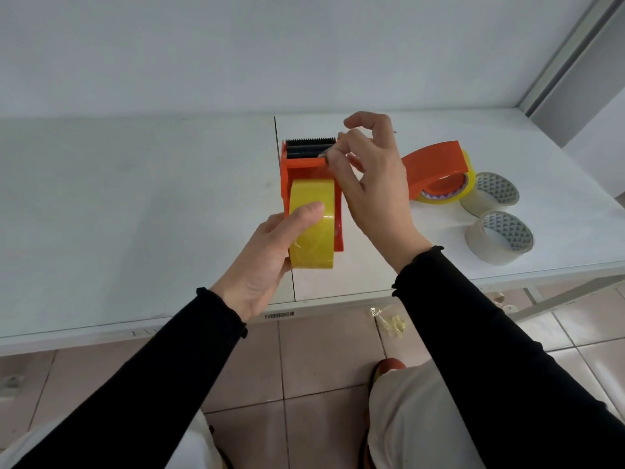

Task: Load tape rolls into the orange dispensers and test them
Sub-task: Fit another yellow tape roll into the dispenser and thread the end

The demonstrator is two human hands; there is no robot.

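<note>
An orange tape dispenser with a yellow tape roll in it is held above the white table. My left hand grips the roll and dispenser from below, thumb across the roll. My right hand pinches at the dispenser's right side, just below the black serrated blade; what its fingertips hold is too small to make out. A second orange dispenser, loaded with a yellowish roll, lies on the table to the right.
Two clear tape rolls lie on the table at the right, one farther back and one nearer. A crumpled piece of tape lies on the tiled floor below the table edge. A wall stands behind the table.
</note>
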